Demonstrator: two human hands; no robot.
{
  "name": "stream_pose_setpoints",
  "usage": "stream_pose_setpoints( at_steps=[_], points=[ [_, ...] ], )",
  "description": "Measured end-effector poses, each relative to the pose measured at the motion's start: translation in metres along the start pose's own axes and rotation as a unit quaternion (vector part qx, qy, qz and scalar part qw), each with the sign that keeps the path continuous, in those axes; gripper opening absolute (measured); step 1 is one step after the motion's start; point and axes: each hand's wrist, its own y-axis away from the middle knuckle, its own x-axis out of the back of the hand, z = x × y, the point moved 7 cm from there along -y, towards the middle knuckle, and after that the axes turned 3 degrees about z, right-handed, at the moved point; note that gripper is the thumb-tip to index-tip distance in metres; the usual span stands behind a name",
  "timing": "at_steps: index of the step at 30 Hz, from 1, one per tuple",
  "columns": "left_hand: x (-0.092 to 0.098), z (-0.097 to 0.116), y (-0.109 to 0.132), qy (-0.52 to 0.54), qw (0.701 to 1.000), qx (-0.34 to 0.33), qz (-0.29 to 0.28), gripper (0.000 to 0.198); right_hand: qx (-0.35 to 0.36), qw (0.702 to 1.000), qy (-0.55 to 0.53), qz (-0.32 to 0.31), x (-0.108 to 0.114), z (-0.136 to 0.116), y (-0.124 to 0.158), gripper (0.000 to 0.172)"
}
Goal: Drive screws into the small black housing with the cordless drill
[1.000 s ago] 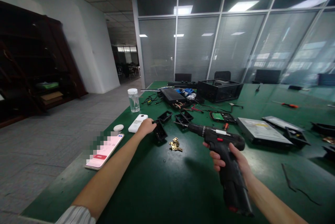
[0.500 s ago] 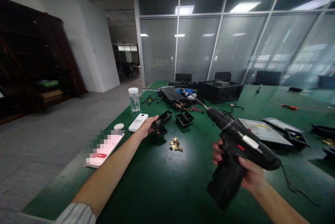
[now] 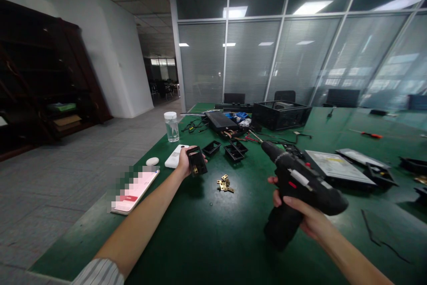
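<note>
My left hand [image 3: 184, 162] reaches out over the green table [image 3: 207, 240] and grips a small black plastic frame [image 3: 196, 161], lifted and tipped up so a brass piece inside it shows. My right hand [image 3: 305, 216] is wrapped round the grip of a black cordless screwdriver [image 3: 298, 185], whose bit points away towards the far end of the table. Two more black frames [image 3: 224, 148] lie flat just beyond, and a small heap of brass clips [image 3: 225, 183] lies between my hands.
A phone [image 3: 133, 190], a white oval thing [image 3: 152, 161], a white remote [image 3: 175, 156] and a water bottle [image 3: 171, 126] sit along the left edge. Farther off are a black crate [image 3: 280, 115], cables, a flat drive [image 3: 338, 167] and black parts.
My left hand has picked the black frame up off the table and turned it upright. My right hand swung the screwdriver from pointing left to pointing away.
</note>
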Motion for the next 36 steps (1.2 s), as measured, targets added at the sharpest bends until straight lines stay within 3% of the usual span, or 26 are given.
stream_pose_setpoints(
  at_steps=[4,7,13,16,20,25,30,36],
  points=[
    [-0.001,0.004,-0.004,-0.009,0.998,-0.054,-0.003,0.041,0.037,0.980,0.196,-0.009,0.001,-0.003,0.000,0.039],
    [0.000,0.004,-0.004,-0.029,0.997,-0.073,0.015,0.045,0.033,0.966,0.249,-0.058,-0.007,-0.001,0.003,0.041],
    [-0.004,-0.017,0.000,-0.001,1.000,0.006,0.003,0.061,0.029,0.982,0.146,-0.119,-0.027,0.001,0.008,0.047],
    [-0.006,-0.023,-0.001,0.032,0.999,-0.004,-0.008,0.061,0.000,0.986,0.091,-0.138,-0.033,0.012,0.002,0.048],
    [-0.003,-0.029,-0.007,0.065,0.998,-0.010,-0.001,0.053,-0.040,0.977,0.115,-0.176,-0.041,0.028,-0.017,0.039],
    [0.011,-0.033,-0.010,0.111,0.992,0.003,0.059,0.046,-0.138,0.948,0.158,-0.238,-0.069,0.040,-0.031,0.026],
    [0.021,-0.034,-0.013,0.142,0.985,-0.046,0.090,0.042,-0.165,0.932,0.236,-0.221,-0.090,0.037,-0.029,0.020],
    [0.022,-0.035,-0.017,0.104,0.988,-0.080,0.085,0.043,-0.167,0.928,0.257,-0.210,-0.088,0.040,-0.029,0.022]
  ],
)
